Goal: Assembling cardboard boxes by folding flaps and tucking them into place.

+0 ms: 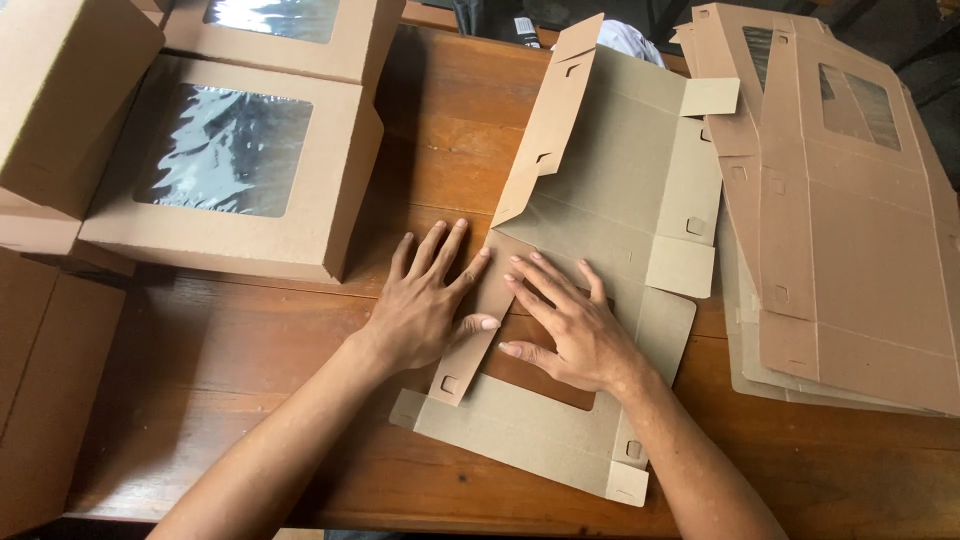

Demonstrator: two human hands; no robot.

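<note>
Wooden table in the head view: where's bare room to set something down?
Bare brown wooden table shows between the finished window boxes and the left hand, running to the near edge, and near-right below the stack of flat blanks. The unfolded cardboard blank under both hands crowds the centre.

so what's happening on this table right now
A person is working on a flat cardboard box blank lying on a wooden table. The left hand and right hand both press down a long side flap along its crease. Finished windowed boxes sit at the left, and a stack of unfolded blanks lies at the right.
</note>
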